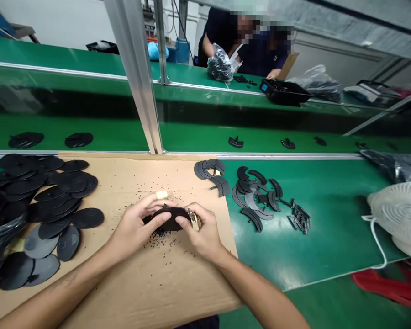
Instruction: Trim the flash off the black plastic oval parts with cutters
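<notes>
Between both hands a round black plastic disc (173,218) is held tilted above the cardboard sheet (130,278). My left hand (142,219) grips its left side, thumb across the face, with a pale wrap on one finger. My right hand (202,228) pinches the right side with thumb and fingers. Tucked in that same hand is a small tool with a metal tip and a yellowish body (193,220); its kind is unclear. Tiny black scraps (164,242) lie scattered on the cardboard under and around the disc.
Many black discs (89,218) are heaped at the left. Curved black pieces (251,201) and thin black parts (299,217) lie to the right, near a white fan (397,214). A metal post (137,77) rises ahead. Two people (226,36) work across the bench.
</notes>
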The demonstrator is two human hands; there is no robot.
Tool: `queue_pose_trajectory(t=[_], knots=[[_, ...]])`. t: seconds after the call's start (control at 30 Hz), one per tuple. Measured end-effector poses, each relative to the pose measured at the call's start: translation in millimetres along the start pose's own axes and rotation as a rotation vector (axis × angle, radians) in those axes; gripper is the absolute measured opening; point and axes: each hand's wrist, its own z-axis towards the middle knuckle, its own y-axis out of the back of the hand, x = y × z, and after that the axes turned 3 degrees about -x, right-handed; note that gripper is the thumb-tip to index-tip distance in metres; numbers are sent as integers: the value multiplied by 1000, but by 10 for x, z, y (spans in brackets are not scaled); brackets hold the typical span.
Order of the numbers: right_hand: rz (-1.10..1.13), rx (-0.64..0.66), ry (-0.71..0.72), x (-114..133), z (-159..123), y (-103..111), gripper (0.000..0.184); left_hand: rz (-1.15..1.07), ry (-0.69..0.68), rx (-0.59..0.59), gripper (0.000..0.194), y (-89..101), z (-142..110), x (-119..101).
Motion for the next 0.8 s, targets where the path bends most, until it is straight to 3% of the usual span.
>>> queue_pose_trajectory(t=[0.2,0.4,0.5,0.67,0.8], knots=[[-23,91,189,-7,-41,-28,15,-174,120,-4,25,63,-118,-12],[-76,20,333,-77,-59,-95,4,-258,157,-54,22,21,-156,19],[-107,27,354,-87,-55,-116,2,-165,73,-42,22,47,-171,46],[-144,73,302,-57,-17,-140,2,66,-204,-138,19,101,-184,92],[-123,99,299,-74,43,-159,5,159,-363,-135,21,124,-128,97]])
